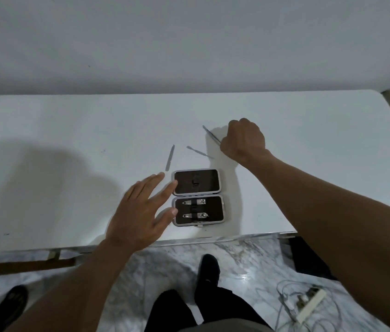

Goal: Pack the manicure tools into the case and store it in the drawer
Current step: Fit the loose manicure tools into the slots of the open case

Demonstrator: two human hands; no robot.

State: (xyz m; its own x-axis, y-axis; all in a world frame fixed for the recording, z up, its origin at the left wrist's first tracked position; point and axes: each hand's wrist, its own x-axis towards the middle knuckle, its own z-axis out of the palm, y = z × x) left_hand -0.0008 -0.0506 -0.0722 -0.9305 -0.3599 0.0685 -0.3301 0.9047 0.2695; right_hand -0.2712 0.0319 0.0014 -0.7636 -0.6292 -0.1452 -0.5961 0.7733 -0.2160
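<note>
Slim tool (210, 134) is being grasped by the right grip (243, 140) on the surface (69, 130) behind the open case (198, 197), which is being steadied near the front edge by the released left grip (141, 212); next, alignment under the empty half's strap (196, 180) is likely being required.

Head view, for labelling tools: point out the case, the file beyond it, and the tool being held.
case (209, 185), head view, upper half's lining.
file (170, 157), head view, mid-blade.
held tool (211, 134), head view, exposed shaft.

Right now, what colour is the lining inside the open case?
Dark brown lining, inside a case with a silver-grey rim; the head view shows it best.
</note>
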